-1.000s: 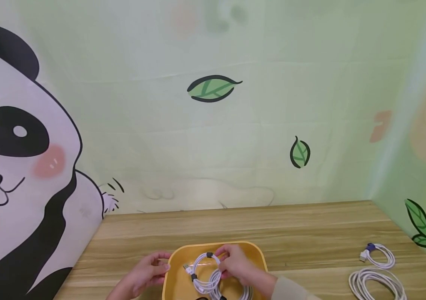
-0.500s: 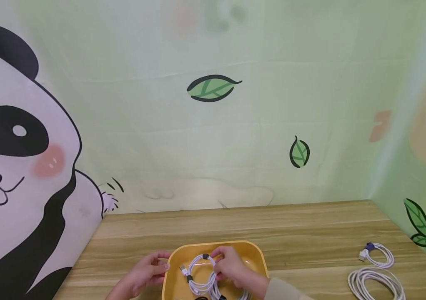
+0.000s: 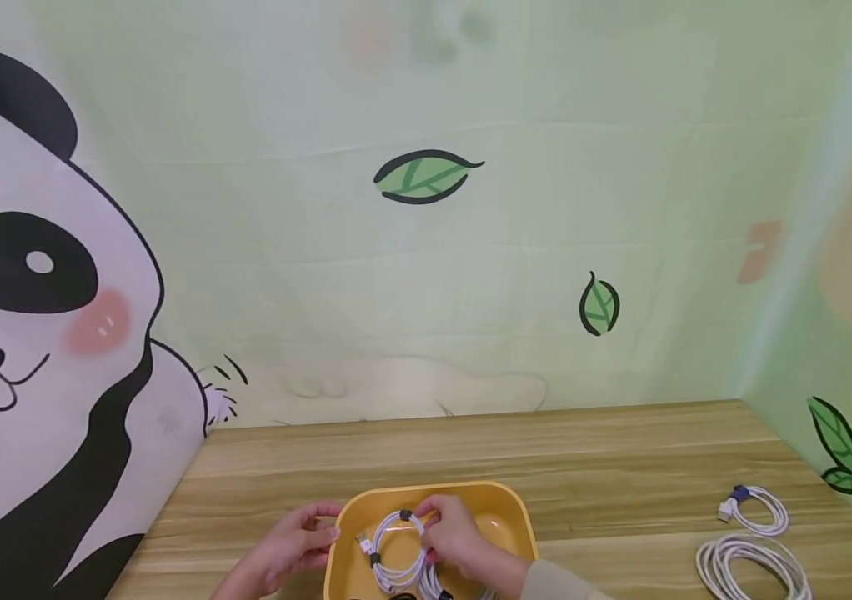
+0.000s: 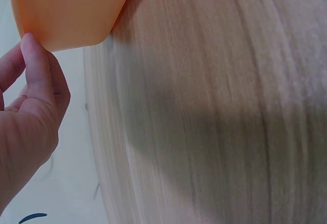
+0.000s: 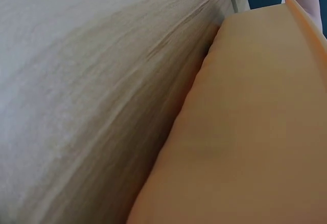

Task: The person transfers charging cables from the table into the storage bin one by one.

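A yellow plastic bin (image 3: 501,492) stands on the table at the bottom middle of the head view. My left hand (image 3: 291,546) holds its left side, thumb and fingertips at the rim, as the left wrist view shows the bin wall (image 4: 76,14) there. Inside the bin, my right hand (image 3: 456,537) pinches the right side of a coiled white USB cable (image 3: 394,576) bound with black ties. Another white cable coil (image 3: 432,577) lies under and beside it, partly covered by the hand. In the right wrist view the bin's outer wall (image 5: 230,121) hides the right hand.
At the right of the wooden table (image 3: 621,450) lie a small white USB cable coil (image 3: 771,508) with a blue tie and a larger white cable coil (image 3: 719,567). A bit of black cable (image 3: 402,596) shows at the bin's lower edge. A printed backdrop (image 3: 283,250) stands behind.
My right hand has moved the pinched cable coil slightly left and down within the bin. The left hand has stayed on the bin's side.
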`<state>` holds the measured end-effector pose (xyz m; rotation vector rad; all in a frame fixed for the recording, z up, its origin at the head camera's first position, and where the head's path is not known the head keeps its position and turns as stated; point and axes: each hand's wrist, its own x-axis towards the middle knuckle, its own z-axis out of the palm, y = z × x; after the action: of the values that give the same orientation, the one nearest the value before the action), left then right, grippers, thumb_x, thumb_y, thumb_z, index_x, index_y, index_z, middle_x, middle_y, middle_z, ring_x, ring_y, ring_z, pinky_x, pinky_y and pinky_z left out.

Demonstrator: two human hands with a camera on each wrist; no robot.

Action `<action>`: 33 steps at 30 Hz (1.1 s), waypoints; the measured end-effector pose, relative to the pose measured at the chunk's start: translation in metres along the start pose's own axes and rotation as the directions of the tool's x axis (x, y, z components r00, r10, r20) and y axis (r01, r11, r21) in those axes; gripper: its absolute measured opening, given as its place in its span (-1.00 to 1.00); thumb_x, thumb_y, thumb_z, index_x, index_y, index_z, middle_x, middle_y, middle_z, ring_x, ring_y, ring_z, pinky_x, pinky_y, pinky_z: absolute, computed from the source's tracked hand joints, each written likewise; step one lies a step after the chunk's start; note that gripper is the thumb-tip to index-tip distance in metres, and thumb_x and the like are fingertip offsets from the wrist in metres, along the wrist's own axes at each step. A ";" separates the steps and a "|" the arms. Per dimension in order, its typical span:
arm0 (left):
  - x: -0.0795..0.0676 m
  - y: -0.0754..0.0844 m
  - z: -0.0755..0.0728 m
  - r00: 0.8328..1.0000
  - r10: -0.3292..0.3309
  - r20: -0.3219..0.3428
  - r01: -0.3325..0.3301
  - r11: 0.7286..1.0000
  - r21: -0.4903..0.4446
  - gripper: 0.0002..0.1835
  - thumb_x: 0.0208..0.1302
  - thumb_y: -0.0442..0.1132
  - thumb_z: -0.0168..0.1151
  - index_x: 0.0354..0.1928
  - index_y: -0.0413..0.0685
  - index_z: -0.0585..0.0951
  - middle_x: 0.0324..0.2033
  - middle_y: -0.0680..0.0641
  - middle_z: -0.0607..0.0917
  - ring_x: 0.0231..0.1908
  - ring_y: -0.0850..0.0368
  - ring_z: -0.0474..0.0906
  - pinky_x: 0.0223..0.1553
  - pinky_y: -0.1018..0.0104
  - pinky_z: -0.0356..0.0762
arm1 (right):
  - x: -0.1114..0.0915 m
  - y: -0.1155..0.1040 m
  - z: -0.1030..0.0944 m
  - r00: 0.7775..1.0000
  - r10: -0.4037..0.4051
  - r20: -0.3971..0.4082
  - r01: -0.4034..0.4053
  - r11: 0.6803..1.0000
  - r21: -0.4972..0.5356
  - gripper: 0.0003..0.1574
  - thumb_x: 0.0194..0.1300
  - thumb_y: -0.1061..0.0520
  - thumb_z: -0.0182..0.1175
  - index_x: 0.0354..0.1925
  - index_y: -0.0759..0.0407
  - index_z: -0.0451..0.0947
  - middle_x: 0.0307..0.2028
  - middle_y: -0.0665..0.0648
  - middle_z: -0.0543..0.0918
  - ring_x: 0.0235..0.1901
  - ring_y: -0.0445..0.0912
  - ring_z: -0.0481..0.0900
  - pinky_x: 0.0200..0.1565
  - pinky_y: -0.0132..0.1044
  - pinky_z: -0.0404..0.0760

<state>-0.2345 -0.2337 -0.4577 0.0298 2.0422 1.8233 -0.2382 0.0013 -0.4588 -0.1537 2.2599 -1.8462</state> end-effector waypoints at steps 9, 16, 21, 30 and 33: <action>0.001 -0.002 -0.001 1.000 0.013 0.013 -0.013 1.000 -0.002 -0.51 0.19 -0.32 0.08 0.11 -0.39 0.23 -0.28 -0.05 0.49 -0.37 0.23 0.49 -0.38 0.44 0.52 | 0.000 0.001 0.006 1.000 -0.004 -0.004 0.004 1.000 -0.008 -0.55 -0.25 0.60 -0.02 -0.29 0.38 0.46 -0.58 0.07 0.35 -0.79 -0.20 0.31 -0.74 -0.48 0.41; 0.002 -0.003 -0.002 0.999 0.021 0.028 -0.021 1.000 -0.007 -0.51 0.19 -0.31 0.07 0.11 -0.40 0.21 -0.30 -0.03 0.49 -0.37 0.24 0.48 -0.39 0.46 0.52 | 0.001 0.002 0.010 1.000 -0.004 0.006 0.004 1.000 -0.006 -0.55 -0.24 0.61 -0.01 -0.28 0.37 0.46 -0.57 0.10 0.37 -0.78 -0.19 0.32 -0.75 -0.45 0.43; 0.003 -0.003 -0.003 1.000 0.009 0.024 -0.009 1.000 -0.006 -0.53 0.19 -0.31 0.07 0.09 -0.38 0.23 -0.30 -0.03 0.49 -0.37 0.23 0.49 -0.39 0.45 0.52 | 0.003 0.004 0.011 1.000 0.018 -0.001 -0.018 1.000 -0.004 -0.55 -0.24 0.61 0.02 -0.29 0.35 0.46 -0.56 0.12 0.38 -0.78 -0.19 0.33 -0.74 -0.43 0.45; 0.002 -0.002 -0.002 1.000 0.009 0.026 -0.008 1.000 -0.005 -0.54 0.19 -0.31 0.08 0.09 -0.38 0.24 -0.31 -0.03 0.49 -0.38 0.24 0.48 -0.39 0.46 0.51 | 0.003 0.005 0.013 1.000 -0.002 0.001 0.003 1.000 -0.025 -0.55 -0.27 0.61 0.01 -0.31 0.35 0.45 -0.60 0.10 0.38 -0.78 -0.19 0.34 -0.75 -0.43 0.45; 0.003 -0.002 -0.002 1.000 0.005 0.025 -0.005 1.000 -0.007 -0.53 0.18 -0.30 0.09 0.09 -0.37 0.24 -0.31 -0.03 0.50 -0.38 0.24 0.48 -0.39 0.46 0.51 | 0.001 0.004 0.013 1.000 -0.010 -0.006 0.009 0.999 -0.040 -0.56 -0.26 0.61 0.01 -0.31 0.35 0.46 -0.61 0.08 0.37 -0.78 -0.19 0.33 -0.75 -0.43 0.43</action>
<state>-0.2370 -0.2356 -0.4604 0.0551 2.0207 1.8239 -0.2355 -0.0107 -0.4648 -0.1656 2.3051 -1.8095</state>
